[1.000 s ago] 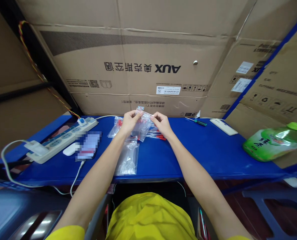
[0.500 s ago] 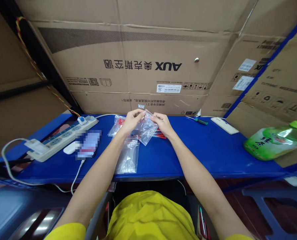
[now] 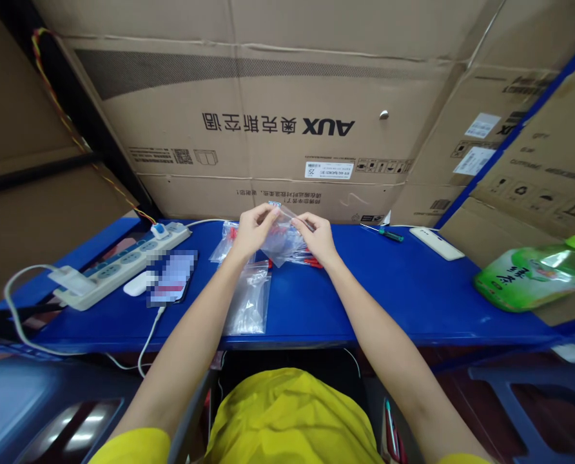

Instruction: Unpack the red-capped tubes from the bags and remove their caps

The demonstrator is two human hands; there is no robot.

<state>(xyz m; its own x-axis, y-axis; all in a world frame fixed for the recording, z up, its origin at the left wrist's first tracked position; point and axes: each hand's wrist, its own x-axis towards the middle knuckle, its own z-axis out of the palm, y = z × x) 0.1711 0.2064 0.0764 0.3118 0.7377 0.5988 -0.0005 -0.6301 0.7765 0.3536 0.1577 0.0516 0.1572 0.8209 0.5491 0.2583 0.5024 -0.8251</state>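
Between my two hands a small clear plastic bag (image 3: 280,245) is held up over the blue table. My left hand (image 3: 254,227) pinches its upper left edge, and my right hand (image 3: 317,233) grips the upper right edge. Behind and below the bag lie several thin items with red ends (image 3: 311,260), partly covered by it. Left of my left hand rests another clear bag with red pieces inside (image 3: 225,243). Nearer to me, by my left forearm, lies a stack of clear plastic bags (image 3: 249,303).
A power strip (image 3: 123,261), a phone (image 3: 174,277) and a white case (image 3: 139,283) lie at the left. At the right are a screwdriver (image 3: 389,235), a white rectangular device (image 3: 436,243) and a green bottle (image 3: 534,277). Cardboard (image 3: 268,84) walls the back.
The held bag has risen slightly and shifted a little left, with its top edge now stretched between my hands. My hands have turned slightly; the view has shifted a little.
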